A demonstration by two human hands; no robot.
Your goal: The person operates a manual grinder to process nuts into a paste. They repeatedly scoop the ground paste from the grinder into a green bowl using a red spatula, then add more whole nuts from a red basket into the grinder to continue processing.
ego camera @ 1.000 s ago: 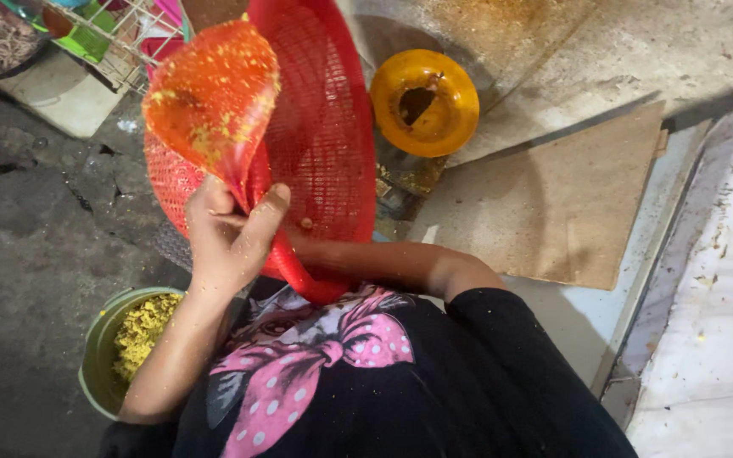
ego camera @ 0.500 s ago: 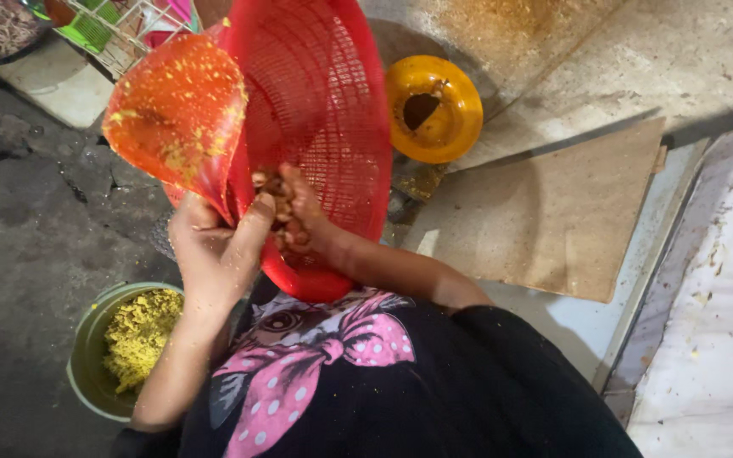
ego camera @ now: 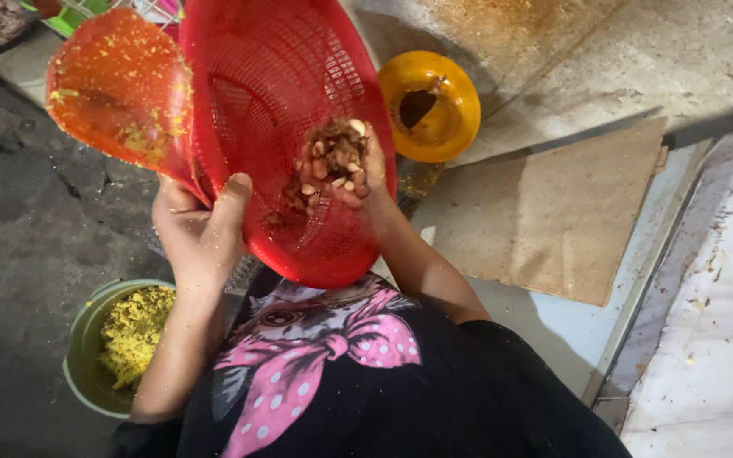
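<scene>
While the left hand grips the red basket and smeared lid, keep the right hand cupped, palm up, around the brown pieces.

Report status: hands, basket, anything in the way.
Left hand grips red basket rim plus orange lid. Right hand cupped inside, full of brown nuts. Nothing blocking.

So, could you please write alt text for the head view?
The left hand grips the rim of a tilted red plastic mesh basket, while the right hand inside it holds brown nuts. A green bucket of yellow crumbs stands below.
</scene>
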